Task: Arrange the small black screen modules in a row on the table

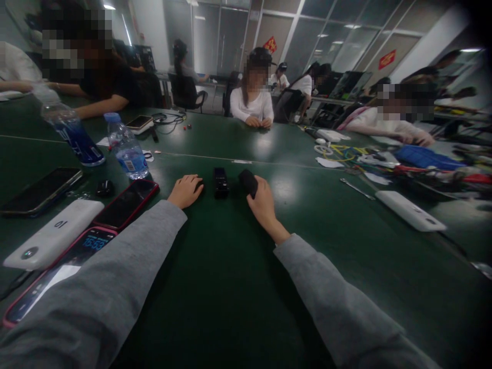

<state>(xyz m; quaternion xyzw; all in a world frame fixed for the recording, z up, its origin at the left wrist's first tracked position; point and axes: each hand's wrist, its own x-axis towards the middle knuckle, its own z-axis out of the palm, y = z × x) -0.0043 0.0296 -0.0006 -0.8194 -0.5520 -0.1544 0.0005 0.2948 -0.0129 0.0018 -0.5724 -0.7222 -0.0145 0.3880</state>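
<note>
My left hand (185, 190) rests on the dark green table (230, 266), fingers curled over a small dark thing at their tips that I cannot make out. My right hand (263, 202) is wrapped round a small black rounded object (248, 182), tilted up off the table. Between the two hands lies a small black rectangular device (221, 182), flat on the table and touched by neither hand. Both arms wear grey sleeves.
At the left lie several phones, one with a red case (128, 202), a white power bank (54, 233), two water bottles (126, 148) and a small black item (104, 188). A white power bank (409, 210) and cables lie right. People sit around the table.
</note>
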